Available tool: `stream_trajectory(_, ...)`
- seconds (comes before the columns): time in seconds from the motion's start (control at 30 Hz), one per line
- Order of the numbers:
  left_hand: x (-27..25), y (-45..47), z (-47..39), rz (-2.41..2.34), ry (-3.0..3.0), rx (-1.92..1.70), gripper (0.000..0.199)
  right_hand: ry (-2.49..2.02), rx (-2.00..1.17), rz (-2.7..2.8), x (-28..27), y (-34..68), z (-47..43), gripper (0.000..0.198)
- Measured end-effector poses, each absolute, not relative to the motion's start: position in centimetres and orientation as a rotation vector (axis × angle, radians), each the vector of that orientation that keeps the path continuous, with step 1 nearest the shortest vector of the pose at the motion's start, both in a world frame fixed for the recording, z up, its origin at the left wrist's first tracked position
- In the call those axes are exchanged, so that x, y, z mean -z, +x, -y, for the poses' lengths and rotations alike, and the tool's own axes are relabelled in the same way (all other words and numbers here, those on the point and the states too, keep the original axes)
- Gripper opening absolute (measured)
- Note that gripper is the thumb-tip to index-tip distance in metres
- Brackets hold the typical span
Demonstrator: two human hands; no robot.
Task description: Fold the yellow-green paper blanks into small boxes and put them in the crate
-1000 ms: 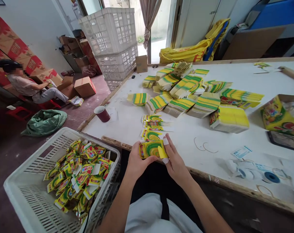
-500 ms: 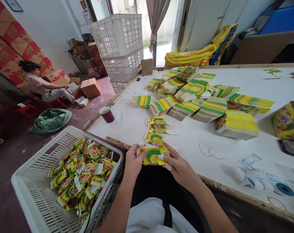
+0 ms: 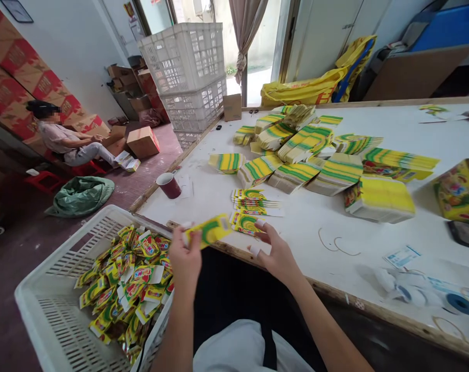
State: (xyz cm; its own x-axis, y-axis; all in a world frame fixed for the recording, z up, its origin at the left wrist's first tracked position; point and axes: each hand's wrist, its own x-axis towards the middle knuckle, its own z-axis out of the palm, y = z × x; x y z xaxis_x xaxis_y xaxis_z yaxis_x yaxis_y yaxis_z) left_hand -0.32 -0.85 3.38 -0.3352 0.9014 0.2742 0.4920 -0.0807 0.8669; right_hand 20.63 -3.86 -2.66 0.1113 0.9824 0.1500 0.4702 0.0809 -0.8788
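My left hand [image 3: 185, 253] pinches one end of a small yellow-green printed carton [image 3: 210, 231], slightly blurred, which tilts up to the right over the table's front edge. My right hand [image 3: 275, 253] holds nothing; its fingers are apart, with white wraps on some fingertips. Beyond it, close to the fingertips, lies a short row of flat cartons [image 3: 250, 204] on the white table. To my left, below the table edge, a white plastic crate [image 3: 36, 302] holds many small yellow-green cartons [image 3: 135, 281], heaped loosely.
Bundles of flat cartons [image 3: 304, 144] cover the table's middle and back. A maroon mug [image 3: 169, 186] stands near the left edge. Tape rolls [image 3: 459, 304] and rubber bands lie at right. Stacked crates [image 3: 191, 72] rise behind. Another person [image 3: 69, 134] sits among cardboard boxes at far left.
My left hand has moved left toward the crate with the carton, which now tilts. My right hand has let go of the carton and its fingers have spread.
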Motion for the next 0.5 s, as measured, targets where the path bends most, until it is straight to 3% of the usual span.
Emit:
stream_trajectory(0.1, -4.1, -4.7, -0.4, -2.236, 1.628, -1.431, 0.024, -1.738, -0.620, 1.467, 3.7, 21.5, 1.7, 0.038)
stream_trajectory(0.23, -3.7, -7.2, -1.3, -2.398, 1.667, -1.409, 0.034, -1.819, -0.589, 1.461, 4.2, 21.3, 0.1, 0.033)
stream_trajectory(0.4, -1.2, -2.6, -0.7, -1.766, 1.508, -1.317, 0.042, -1.783, -0.618, 1.378, 4.1, 21.0, 0.2, 0.036)
stream_trajectory(0.5, 0.1, 2.0, 0.4, -1.376, 1.166, -1.285, 0.060, -1.686, -0.707, 1.315, 3.4, 20.7, 1.5, 0.043)
